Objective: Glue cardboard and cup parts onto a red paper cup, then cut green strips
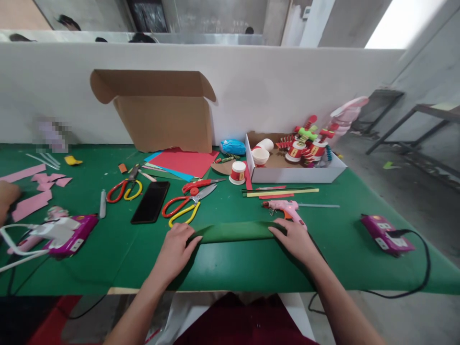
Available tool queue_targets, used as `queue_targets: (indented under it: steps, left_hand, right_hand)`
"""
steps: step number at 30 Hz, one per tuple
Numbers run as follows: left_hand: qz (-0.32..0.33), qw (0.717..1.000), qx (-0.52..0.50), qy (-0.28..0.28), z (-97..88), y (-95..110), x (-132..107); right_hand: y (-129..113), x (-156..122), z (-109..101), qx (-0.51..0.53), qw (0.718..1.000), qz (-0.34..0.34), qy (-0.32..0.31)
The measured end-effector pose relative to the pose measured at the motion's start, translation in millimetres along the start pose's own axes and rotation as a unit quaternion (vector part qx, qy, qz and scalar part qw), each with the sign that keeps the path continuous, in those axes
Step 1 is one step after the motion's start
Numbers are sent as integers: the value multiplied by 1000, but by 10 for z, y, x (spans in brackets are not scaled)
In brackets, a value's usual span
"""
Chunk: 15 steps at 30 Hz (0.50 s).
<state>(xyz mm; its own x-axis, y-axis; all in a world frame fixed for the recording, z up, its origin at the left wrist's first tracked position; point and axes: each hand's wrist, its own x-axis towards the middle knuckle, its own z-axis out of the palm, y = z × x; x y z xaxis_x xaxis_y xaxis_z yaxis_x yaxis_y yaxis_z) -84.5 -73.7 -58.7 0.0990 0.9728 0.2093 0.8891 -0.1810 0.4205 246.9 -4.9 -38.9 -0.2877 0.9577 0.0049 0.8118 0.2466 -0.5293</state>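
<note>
A sheet of dark green paper (233, 232) lies folded over on the green table cover (118, 249), close to the front edge. My left hand (177, 251) presses flat on its left end, fingers stretched out along the fold. My right hand (295, 239) lies on the right end, fingers flat and spread on the paper. Both hands rest on top of the sheet without gripping it. A pink glue gun (285, 209) sits just beyond my right hand.
Two pairs of scissors (187, 203) (124, 189), a black phone (150, 202), coloured paper sheets (187, 162), an open cardboard box (161, 108) and a white box of paper-cup crafts (298, 160) lie behind. Purple power packs (386, 235) (74, 235) sit at each side. Another person's hand (7, 196) is at far left.
</note>
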Motion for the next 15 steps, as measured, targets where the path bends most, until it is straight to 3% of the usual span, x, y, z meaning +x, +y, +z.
queue_targets:
  steps: [8, 15]
  left_hand:
    - [11, 993, 116, -18, -7, 64, 29]
    - [-15, 986, 153, -68, -27, 130, 59]
  right_hand:
    - [-4, -4, 52, -69, 998, 3, 2]
    - [-56, -11, 89, -97, 995, 31, 3]
